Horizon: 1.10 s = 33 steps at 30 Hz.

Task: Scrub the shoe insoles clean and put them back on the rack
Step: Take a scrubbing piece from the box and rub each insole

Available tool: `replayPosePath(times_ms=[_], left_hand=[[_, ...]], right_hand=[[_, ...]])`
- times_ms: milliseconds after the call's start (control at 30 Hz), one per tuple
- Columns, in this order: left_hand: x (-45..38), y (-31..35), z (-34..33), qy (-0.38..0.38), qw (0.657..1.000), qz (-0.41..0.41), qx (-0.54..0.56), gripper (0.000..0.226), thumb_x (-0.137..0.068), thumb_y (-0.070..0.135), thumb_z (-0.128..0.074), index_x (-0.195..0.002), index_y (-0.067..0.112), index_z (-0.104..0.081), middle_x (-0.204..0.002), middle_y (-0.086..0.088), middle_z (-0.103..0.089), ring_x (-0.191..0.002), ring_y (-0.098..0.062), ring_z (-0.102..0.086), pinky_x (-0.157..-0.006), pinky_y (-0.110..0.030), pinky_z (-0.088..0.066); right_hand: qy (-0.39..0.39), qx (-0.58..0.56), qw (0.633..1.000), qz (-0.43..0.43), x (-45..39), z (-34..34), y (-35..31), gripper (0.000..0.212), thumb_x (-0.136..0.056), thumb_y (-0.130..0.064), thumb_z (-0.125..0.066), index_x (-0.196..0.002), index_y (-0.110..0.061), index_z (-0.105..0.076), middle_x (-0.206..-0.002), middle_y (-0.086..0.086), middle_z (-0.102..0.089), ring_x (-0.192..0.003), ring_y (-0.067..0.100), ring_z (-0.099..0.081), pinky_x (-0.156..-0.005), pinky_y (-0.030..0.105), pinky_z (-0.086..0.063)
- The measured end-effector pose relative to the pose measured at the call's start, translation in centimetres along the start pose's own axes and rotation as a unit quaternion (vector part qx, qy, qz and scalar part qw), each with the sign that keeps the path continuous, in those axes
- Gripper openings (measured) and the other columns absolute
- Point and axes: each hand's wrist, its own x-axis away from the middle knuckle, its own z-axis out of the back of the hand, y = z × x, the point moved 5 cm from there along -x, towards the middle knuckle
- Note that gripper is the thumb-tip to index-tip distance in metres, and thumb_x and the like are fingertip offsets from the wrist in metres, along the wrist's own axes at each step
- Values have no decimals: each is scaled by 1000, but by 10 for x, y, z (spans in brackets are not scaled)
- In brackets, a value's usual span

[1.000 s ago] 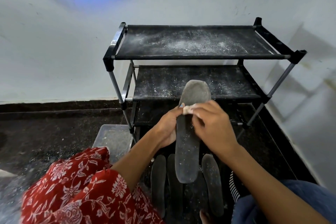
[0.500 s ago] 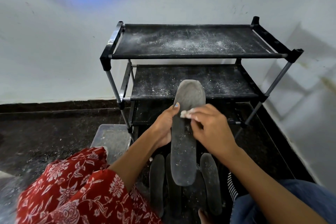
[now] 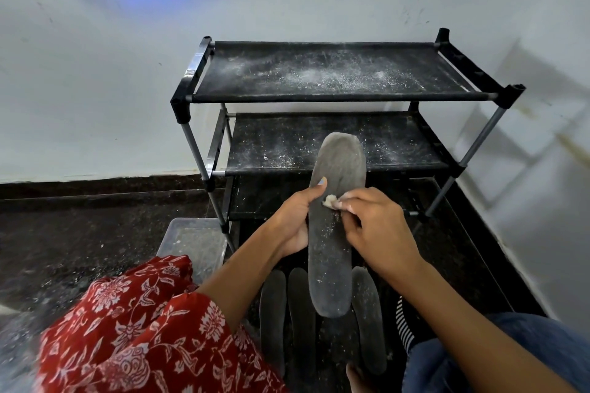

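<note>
Scrubbing one insole at frame centre
Left hand (image 3: 295, 220) grips the insole (image 3: 333, 226) steady while right hand (image 3: 373, 223) pinches a white scrubbing wad (image 3: 329, 200) against it.

Four dark insoles are in view: one held insole (image 3: 332, 233) raised in front of the rack, and three lying side by side on the floor, a left floor insole (image 3: 272, 319), a middle floor insole (image 3: 301, 322) and a right floor insole (image 3: 368, 319). Two hands show, the left hand (image 3: 295, 220) and the right hand (image 3: 376, 226). There is one small pale scrubbing wad (image 3: 329, 200). One black shoe rack (image 3: 335, 96) stands against the wall, with three shelves visible. One clear plastic tub (image 3: 194, 242) sits beside its left legs.
</note>
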Motion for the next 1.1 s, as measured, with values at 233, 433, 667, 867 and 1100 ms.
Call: replayPosePath(times_ms=[233,433,667,867,1100], left_hand=[[-5,-5,-5,9,1000,-1,-7,37,-100,34,-40,-102,5,-63,-89,-8,-70,-82,-18,-68,-76,-30,-56],[-6,-6,-7,8,1000,10,2,38,-98,36,-43,-105,6,-65,-93,-8,-71,-85,-18,-68,-79,-31,-55],[-9,-6,-9,20,1000,16,7,37,-99,34,-42,-103,5,-64,-90,-8,-70,-82,-18,-68,-77,-31,-54],[-11,0,-12,22,1000,-4,7,42,-99,38,-38,-106,5,-63,-95,-8,-72,-87,-18,-68,-81,-30,-54],[-13,0,-21,6,1000,1,-2,37,-100,34,-40,-102,6,-64,-86,-5,-72,-78,-15,-70,-79,-28,-54]], right_hand=[[-10,13,1000,18,0,3,1,27,-70,6,-72,-89,-12,-75,-82,-2,-68,-77,17,-65,-72,23,-52],[-19,12,1000,10,0,1,3,24,-69,7,-71,-86,-10,-75,-81,0,-68,-78,18,-64,-68,29,-56],[-6,22,1000,-1,-4,1,5,23,-75,-4,-57,-87,-10,-75,-82,-1,-68,-78,19,-63,-69,29,-55],[-13,-13,1000,-3,1,3,3,24,-73,1,-60,-87,-10,-75,-84,-2,-68,-82,15,-62,-76,24,-51],[27,13,999,-10,-4,7,7,25,-78,-8,-52,-87,-7,-75,-83,0,-68,-78,19,-61,-69,28,-53]])
